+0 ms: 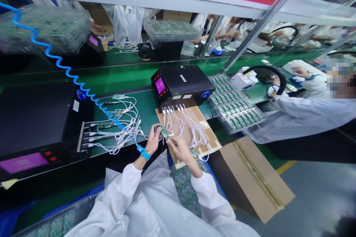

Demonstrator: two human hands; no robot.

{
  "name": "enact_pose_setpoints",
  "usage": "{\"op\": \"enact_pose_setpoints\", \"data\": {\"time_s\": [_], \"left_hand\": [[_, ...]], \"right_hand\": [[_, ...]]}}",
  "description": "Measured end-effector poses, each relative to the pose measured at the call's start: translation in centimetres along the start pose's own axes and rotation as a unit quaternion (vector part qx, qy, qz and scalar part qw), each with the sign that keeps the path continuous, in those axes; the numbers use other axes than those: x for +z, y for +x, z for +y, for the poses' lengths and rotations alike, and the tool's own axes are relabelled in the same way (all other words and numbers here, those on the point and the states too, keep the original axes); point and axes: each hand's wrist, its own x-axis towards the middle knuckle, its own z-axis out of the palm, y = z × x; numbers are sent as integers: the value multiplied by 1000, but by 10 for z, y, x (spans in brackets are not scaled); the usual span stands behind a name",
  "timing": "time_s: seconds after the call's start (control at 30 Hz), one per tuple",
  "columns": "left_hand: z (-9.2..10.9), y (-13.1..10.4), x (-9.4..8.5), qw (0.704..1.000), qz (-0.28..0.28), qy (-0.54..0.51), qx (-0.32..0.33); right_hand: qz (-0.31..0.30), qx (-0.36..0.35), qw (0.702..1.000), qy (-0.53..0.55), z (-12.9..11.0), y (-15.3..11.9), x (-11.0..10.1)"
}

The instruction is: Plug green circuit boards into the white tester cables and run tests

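A small green circuit board (164,132) is held between my two hands, over the near edge of a cardboard sheet (191,118). My left hand (152,140) grips its left end and wears a blue wrist strap (143,152) joined to a coiled blue cord (66,69). On the right end of the board, my right hand (180,148) has its thumb and fingers closed. White cables (194,129) run across the cardboard from a black tester (183,81) with a lit purple screen, just beyond my hands.
Left of my hands lie more boards and tangled white cables (122,137), beside another black tester (33,114). A tray of boards (236,107) stands right of the middle tester. A cardboard box (256,177) is at the lower right, near a person's white sleeve (300,114).
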Motion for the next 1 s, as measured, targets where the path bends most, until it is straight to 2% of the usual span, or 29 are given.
{"op": "enact_pose_setpoints", "data": {"time_s": [0.13,0.27,0.37,0.7,1.0], "left_hand": [[-3,-1,6,999,32,-7,4],[-10,0,14,995,99,-27,3],[-16,1,19,991,129,-28,9],[-24,3,25,985,169,-20,28],[-32,1,33,975,213,-45,46]], "right_hand": [[-13,-22,1000,-3,3,2,-1],[-11,-9,1000,-8,4,5,3],[-13,-7,1000,-12,4,6,7],[-44,-36,998,-37,4,9,0],[-31,-40,998,-33,7,6,8]]}}
